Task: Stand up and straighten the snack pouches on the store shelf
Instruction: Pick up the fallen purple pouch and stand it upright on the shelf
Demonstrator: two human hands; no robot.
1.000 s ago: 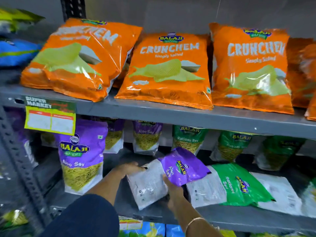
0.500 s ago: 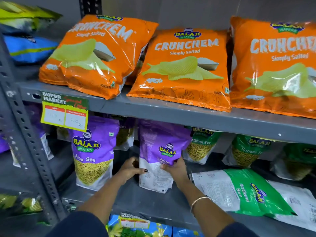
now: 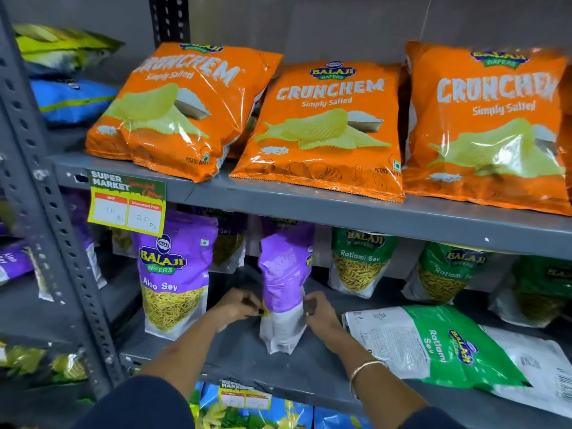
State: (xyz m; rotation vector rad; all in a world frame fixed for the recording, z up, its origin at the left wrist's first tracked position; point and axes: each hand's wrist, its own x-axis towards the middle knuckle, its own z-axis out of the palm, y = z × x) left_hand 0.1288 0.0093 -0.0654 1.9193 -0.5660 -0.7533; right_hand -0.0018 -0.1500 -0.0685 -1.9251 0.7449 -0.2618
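Glossy film forms the purple pouch (image 3: pixel 286 274), which is stood upright on the grey metal shelf (image 3: pixel 247 360), turned edge-on, its purple upper part creased and its clear lower part pinched narrow. The pouch is gripped at its lower sides by both hands: the left hand (image 3: pixel 238 306) is closed on the left edge, the right hand (image 3: pixel 318 311) on the right edge, a thin bangle (image 3: pixel 363 368) being worn on that wrist. Just to the left, a flat-fronted Aloo Sev pouch (image 3: pixel 175 274) is stood upright with yellow strands visible through its window. To the right, a green Ratlami Sev pouch (image 3: pixel 433 345) is laid flat, partly over a white pouch (image 3: pixel 538 366). Further green pouches (image 3: pixel 360 261) are stood behind. Puffed orange crisp bags (image 3: pixel 325 128) are leaned on the upper shelf, whose front edge carries a price label (image 3: pixel 127 204) overlapping the Aloo Sev pouch top.
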